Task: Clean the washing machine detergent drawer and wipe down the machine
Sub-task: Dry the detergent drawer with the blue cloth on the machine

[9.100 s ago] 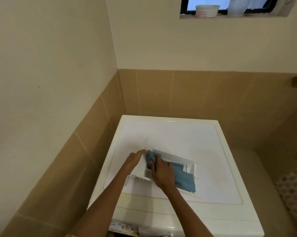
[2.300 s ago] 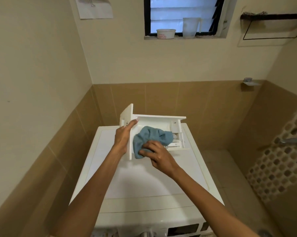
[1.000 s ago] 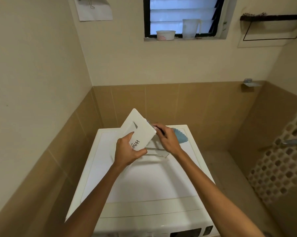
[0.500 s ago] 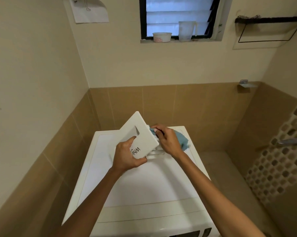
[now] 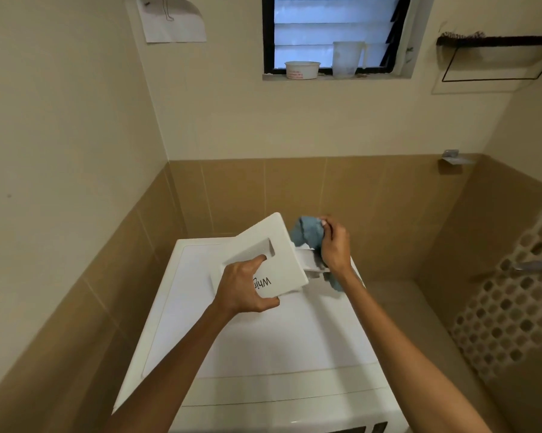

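Observation:
The white detergent drawer [image 5: 274, 250] is lifted above the white washing machine [image 5: 257, 345], its front panel with the handle recess facing me. My left hand [image 5: 243, 287] grips that panel, thumb in the recess. Behind the panel my right hand [image 5: 335, 245] holds a bunched blue cloth [image 5: 308, 234] against the drawer's body. Most of the drawer's compartments are hidden behind the panel and the cloth.
Tiled walls close in on the machine at the left and back. A window sill [image 5: 335, 77] above holds a white tub [image 5: 301, 69] and a clear jug [image 5: 346, 59]. A wire rack [image 5: 494, 57] hangs at upper right. A patterned mosaic wall [image 5: 513, 307] stands at right.
The drawer was turned from lying open-side up to front panel facing me. In the last half second my right hand raised the cloth higher behind the panel.

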